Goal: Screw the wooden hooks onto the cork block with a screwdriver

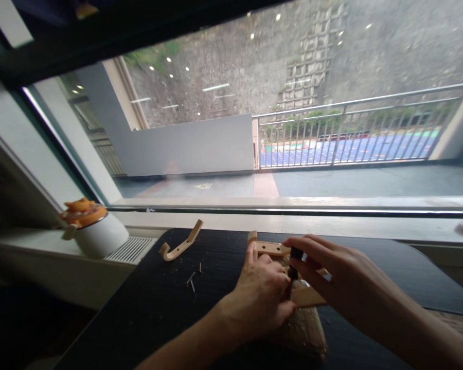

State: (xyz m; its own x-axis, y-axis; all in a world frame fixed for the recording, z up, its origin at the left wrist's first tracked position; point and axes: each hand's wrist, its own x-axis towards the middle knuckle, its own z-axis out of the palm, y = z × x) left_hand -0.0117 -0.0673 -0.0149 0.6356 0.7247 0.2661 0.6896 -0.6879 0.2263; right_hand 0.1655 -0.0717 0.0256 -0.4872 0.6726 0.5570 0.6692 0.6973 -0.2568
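My right hand [320, 262] is closed around the black handle of a screwdriver [294, 257], held nearly upright with its tip pointing down. My left hand [262, 288] presses on pale wooden pieces, its fingers curled over them and its thumb close to the screwdriver's lower end. One wooden bar with dark holes [269, 248] shows beyond the left fingers. Another wooden strip [310, 297] sticks out under my right hand. Below them lies a brown block in shiny wrapping [306, 334]. The screwdriver's tip and what it touches are hidden by the left hand.
On the black table [139, 313], a curved wooden hook piece [183, 247] lies at the far left. Several loose screws [191, 282] lie nearer. A white pot with an orange lid [98, 234] stands on the sill, beside a vent grille [133, 250]. A large window rises behind.
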